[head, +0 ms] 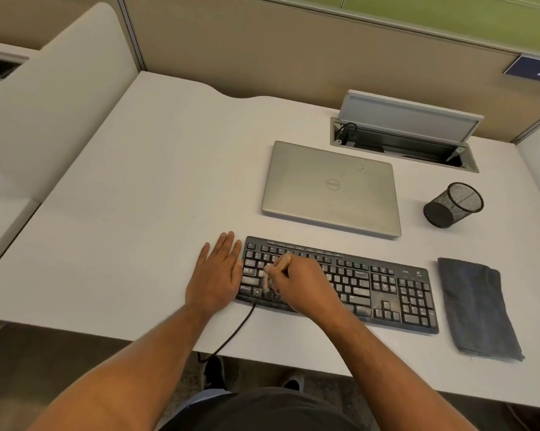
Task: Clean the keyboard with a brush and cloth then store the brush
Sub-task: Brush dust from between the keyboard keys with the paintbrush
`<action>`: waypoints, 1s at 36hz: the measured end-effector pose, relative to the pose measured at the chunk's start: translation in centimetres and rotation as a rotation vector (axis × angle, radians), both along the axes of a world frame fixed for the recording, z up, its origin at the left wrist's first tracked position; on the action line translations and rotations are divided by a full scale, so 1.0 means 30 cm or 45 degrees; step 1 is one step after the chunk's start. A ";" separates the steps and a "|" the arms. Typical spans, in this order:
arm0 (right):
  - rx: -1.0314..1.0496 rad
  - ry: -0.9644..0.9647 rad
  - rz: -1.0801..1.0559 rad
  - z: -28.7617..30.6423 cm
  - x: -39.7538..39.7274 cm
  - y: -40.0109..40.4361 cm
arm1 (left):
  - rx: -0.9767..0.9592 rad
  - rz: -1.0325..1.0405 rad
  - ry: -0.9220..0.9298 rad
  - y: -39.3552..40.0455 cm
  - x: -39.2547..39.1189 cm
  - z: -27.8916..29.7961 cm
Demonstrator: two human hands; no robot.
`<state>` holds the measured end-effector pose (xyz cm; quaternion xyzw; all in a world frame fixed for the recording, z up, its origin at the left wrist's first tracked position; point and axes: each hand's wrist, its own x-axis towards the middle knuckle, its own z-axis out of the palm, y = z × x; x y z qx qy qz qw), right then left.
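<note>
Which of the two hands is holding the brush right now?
The right hand, curled around the brush over the keyboard. The left hand lies flat at its left end.

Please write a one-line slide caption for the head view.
Right hand brushes the dusty keyboard; left hand steadies its edge, cloth waiting.

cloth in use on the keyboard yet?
No, the cloth lies folded on the desk right of the keyboard, and neither hand touches it.

White desk (138, 188), beige partition walls (262, 48), perhaps speckled floor (187, 390).
</note>
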<state>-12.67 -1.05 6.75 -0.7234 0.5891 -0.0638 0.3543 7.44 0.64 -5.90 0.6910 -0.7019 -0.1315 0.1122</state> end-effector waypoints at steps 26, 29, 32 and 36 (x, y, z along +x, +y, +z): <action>-0.013 0.109 0.120 0.019 0.024 -0.028 | 0.031 -0.013 -0.048 -0.001 0.001 0.003; -0.084 -0.075 0.008 0.023 0.026 -0.028 | 0.028 -0.014 -0.057 -0.002 0.002 0.001; -0.091 -0.100 0.019 0.003 0.037 -0.016 | 0.022 -0.015 -0.051 -0.003 0.003 -0.001; -0.057 0.015 0.093 -0.021 0.048 -0.013 | 0.008 -0.011 -0.036 -0.002 0.001 -0.001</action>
